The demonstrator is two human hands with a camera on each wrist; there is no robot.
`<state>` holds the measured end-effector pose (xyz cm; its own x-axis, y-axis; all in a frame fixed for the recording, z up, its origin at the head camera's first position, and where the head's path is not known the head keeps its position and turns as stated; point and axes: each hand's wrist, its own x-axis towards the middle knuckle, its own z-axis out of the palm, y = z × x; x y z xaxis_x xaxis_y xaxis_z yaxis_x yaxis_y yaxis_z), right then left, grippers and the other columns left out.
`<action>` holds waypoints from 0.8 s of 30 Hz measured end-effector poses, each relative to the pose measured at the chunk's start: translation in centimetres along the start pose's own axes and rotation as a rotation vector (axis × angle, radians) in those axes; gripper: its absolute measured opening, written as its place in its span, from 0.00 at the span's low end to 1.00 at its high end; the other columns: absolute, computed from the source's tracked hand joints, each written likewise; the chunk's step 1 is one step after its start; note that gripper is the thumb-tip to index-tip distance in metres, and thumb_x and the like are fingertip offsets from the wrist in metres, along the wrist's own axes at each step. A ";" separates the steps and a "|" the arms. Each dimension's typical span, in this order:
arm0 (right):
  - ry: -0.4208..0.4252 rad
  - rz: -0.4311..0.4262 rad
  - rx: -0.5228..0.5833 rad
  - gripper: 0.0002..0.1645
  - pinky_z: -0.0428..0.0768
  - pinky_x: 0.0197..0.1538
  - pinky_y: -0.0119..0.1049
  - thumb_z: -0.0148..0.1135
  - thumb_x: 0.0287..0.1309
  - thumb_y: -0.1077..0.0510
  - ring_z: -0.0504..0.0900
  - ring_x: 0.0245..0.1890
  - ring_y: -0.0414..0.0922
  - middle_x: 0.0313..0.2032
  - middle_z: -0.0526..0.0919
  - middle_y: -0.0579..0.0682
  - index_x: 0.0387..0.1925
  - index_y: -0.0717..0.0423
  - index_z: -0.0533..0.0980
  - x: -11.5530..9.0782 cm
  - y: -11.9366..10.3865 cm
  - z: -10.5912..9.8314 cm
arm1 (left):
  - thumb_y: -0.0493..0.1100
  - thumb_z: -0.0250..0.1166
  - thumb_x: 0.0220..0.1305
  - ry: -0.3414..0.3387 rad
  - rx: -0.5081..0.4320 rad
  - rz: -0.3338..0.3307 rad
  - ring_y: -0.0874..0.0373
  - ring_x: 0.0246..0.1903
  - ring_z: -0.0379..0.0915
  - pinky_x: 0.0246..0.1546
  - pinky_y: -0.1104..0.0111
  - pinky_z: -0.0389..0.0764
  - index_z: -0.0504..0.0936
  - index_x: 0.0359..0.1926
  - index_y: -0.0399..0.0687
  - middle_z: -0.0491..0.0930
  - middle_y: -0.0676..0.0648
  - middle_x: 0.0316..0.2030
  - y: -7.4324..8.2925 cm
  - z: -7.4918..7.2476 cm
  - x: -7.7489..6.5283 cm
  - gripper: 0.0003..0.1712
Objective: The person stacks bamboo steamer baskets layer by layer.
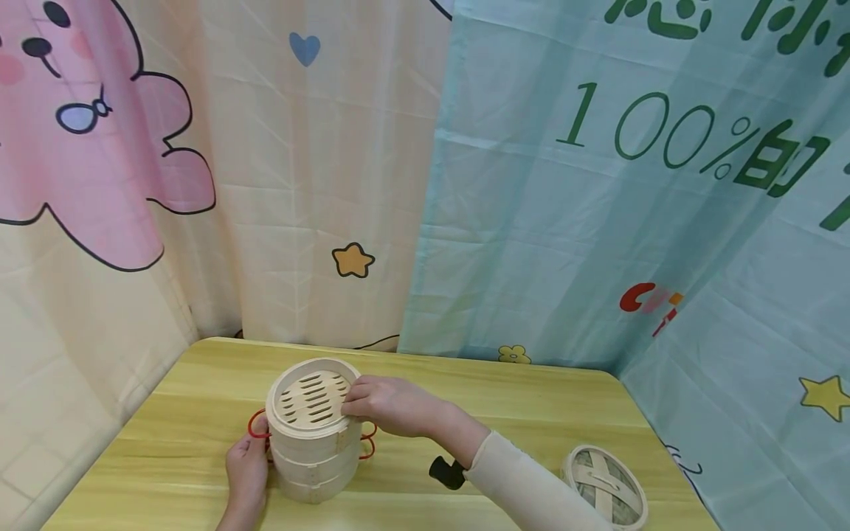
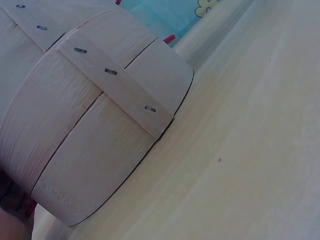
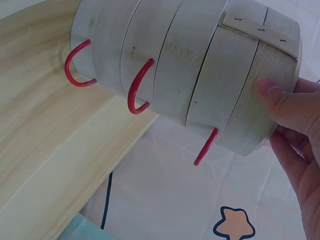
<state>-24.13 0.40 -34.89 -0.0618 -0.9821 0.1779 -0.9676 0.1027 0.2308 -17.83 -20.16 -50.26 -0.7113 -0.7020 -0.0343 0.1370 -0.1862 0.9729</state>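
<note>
A stack of round bamboo steamer baskets (image 1: 307, 472) stands upright on the table, its slatted top tier facing up. Red loop handles (image 3: 134, 92) stick out from its sides. My right hand (image 1: 398, 405) pinches the rim of the top tier, thumb outside in the right wrist view and fingertips over the edge. On the opposite side, my left hand (image 1: 247, 468) holds the stack by a red handle (image 1: 256, 424); its fingers are partly hidden behind the baskets. Only a dark bit of that hand shows at the left wrist view's lower left corner.
A round woven bamboo lid (image 1: 607, 487) lies at the table's right, partly behind my right sleeve (image 1: 524, 479). The wooden table (image 1: 478, 398) ends at curtains (image 1: 319, 184) at the back. A black device (image 1: 446, 473) sits at my right wrist.
</note>
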 end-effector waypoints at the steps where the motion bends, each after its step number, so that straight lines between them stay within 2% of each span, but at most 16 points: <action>1: 0.001 -0.002 -0.002 0.09 0.64 0.45 0.20 0.57 0.50 0.61 0.68 0.42 0.35 0.37 0.75 0.39 0.35 0.47 0.75 0.0 0.0 0.0 | 0.49 0.57 0.54 0.003 0.006 0.001 0.65 0.16 0.61 0.15 0.76 0.62 0.74 0.09 0.51 0.68 0.56 0.10 0.0 0.0 0.0 0.20; 7: 0.006 -0.005 0.000 0.09 0.64 0.45 0.20 0.56 0.50 0.61 0.68 0.42 0.35 0.37 0.75 0.40 0.35 0.48 0.75 0.0 -0.1 0.1 | 0.50 0.56 0.55 0.013 0.025 0.010 0.65 0.16 0.61 0.15 0.76 0.62 0.74 0.09 0.50 0.68 0.56 0.10 0.1 0.0 -0.1 0.20; 14: 0.012 -0.003 -0.013 0.09 0.62 0.47 0.21 0.57 0.50 0.59 0.67 0.43 0.35 0.38 0.75 0.39 0.36 0.48 0.75 0.0 -0.2 0.1 | 0.50 0.56 0.55 0.014 -0.006 -0.006 0.66 0.13 0.60 0.13 0.76 0.62 0.73 0.09 0.46 0.68 0.55 0.10 0.1 0.0 -0.3 0.22; 24: 0.029 -0.019 -0.025 0.08 0.62 0.48 0.22 0.56 0.51 0.58 0.68 0.42 0.36 0.37 0.75 0.40 0.36 0.48 0.75 0.2 -0.6 0.0 | 0.52 0.55 0.55 0.052 0.061 0.029 0.65 0.11 0.57 0.10 0.71 0.59 0.68 0.07 0.42 0.64 0.55 0.07 0.3 0.3 -0.5 0.26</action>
<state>-23.57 0.17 -35.04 -0.0364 -0.9789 0.2009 -0.9621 0.0887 0.2579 -17.63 -19.60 -49.87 -0.6704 -0.7418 -0.0164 0.1138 -0.1247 0.9856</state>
